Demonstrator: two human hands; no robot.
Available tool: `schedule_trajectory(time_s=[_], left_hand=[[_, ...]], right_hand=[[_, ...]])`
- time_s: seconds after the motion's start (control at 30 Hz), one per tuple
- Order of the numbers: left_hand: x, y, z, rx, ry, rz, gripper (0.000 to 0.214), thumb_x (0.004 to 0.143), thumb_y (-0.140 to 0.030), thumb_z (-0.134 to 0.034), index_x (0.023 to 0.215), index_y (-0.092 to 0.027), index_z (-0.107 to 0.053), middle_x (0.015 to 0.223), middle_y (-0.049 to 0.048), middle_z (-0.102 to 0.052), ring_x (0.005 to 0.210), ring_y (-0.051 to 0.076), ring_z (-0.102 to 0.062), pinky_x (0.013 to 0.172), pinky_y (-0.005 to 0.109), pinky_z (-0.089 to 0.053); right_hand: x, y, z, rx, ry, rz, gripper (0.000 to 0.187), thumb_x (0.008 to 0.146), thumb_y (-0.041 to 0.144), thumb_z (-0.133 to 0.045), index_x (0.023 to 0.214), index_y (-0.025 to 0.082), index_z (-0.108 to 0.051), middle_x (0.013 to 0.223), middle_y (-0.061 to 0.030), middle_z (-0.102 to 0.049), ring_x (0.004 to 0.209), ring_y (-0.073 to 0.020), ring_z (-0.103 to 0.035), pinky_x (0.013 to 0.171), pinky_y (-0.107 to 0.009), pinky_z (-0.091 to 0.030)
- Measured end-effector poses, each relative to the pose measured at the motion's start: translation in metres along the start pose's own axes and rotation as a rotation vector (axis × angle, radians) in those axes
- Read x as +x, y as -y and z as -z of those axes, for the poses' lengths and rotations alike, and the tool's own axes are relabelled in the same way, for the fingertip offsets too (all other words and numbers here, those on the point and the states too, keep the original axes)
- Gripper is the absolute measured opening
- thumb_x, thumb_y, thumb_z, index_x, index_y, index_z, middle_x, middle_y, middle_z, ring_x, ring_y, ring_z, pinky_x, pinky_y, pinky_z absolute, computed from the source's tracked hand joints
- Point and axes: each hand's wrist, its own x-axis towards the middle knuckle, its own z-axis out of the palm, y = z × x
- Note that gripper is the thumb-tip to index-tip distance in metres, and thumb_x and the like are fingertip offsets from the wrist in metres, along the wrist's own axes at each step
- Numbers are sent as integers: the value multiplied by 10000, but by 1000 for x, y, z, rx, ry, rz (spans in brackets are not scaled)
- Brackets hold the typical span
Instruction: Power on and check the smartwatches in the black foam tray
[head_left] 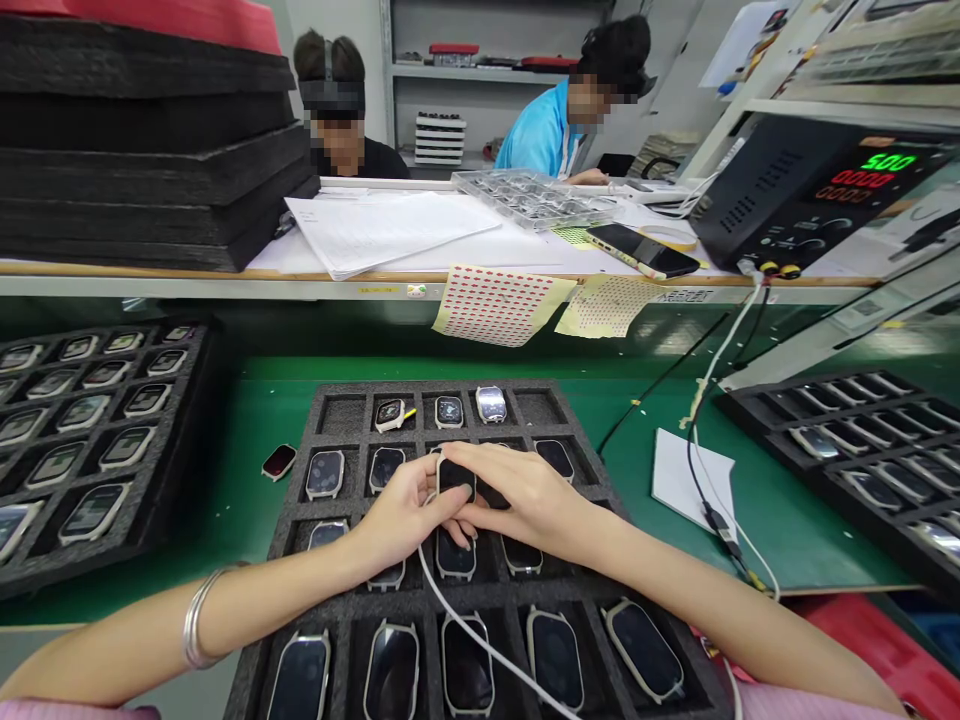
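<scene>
Over a black foam tray (pixel 345 412) of watch cases, my two hands meet around one strapless smartwatch (pixel 452 482) with a dark screen. My left hand (pixel 409 497) grips its left side, the thumb lying across the screen. From the right, my right hand (pixel 529 490) has its fingers closed over the watch's top and side. A white cable (pixel 480 640) comes out from under my left hand and runs down across the tray; its end is hidden by the fingers. Several other watches (pixel 392 665) lie face up in the tray's compartments.
More watch trays stand at left (pixel 172 440) and right (pixel 847 400). One loose watch (pixel 279 461) lies on the green table. Above are stacked black foam (pixel 150 150), papers (pixel 405 225), a phone (pixel 641 250) and a power supply (pixel 817 190). Two people sit beyond the shelf.
</scene>
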Motion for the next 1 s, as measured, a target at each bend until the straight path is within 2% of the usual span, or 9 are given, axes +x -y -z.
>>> schedule_trajectory(time_s=[0.2,0.3,0.43,0.57,0.77,1.0], left_hand=[[-1,1,0,-7,34,-29,316,807,-407,-645,912,-136,-520,703,19,-633,564,137,-620,518,244,-517],[-3,2,1,44,45,-32,303,829,-408,-616,925,-137,-520,678,9,-627,511,113,-590,494,224,-493],[-6,3,2,154,31,4,280,853,-406,-581,917,-141,-517,547,-53,-520,386,60,-430,380,175,-342],[-7,2,0,203,1,-38,242,862,-369,-578,920,-138,-539,553,-80,-414,399,38,-320,382,181,-234],[-6,6,-1,205,-18,-10,310,869,-376,-557,1102,-173,-541,560,-80,-379,428,70,-289,421,215,-229],[-4,13,1,231,-36,-22,325,856,-392,-562,1115,-195,-567,623,-51,-456,497,105,-339,505,231,-305]], right_hand=[[0,-1,2,82,-24,-33,496,880,303,-616,1327,164,-450,1217,-127,-616,1088,-251,-605,901,-389,-521],[0,0,4,116,-30,-34,480,866,309,-639,1296,166,-481,1183,-112,-635,1043,-244,-619,878,-378,-525],[0,1,5,172,-36,-55,420,830,323,-682,1197,173,-542,1086,-98,-669,989,-231,-633,850,-356,-528],[-1,0,4,181,-48,-67,406,822,310,-691,1174,170,-545,1081,-110,-660,996,-239,-623,855,-372,-521],[-3,-2,1,146,-30,-75,414,833,303,-675,1196,167,-530,1093,-123,-638,1020,-250,-604,853,-387,-521],[-3,0,1,96,-23,-88,384,831,303,-667,1163,156,-546,1062,-127,-651,997,-257,-617,830,-391,-534]])
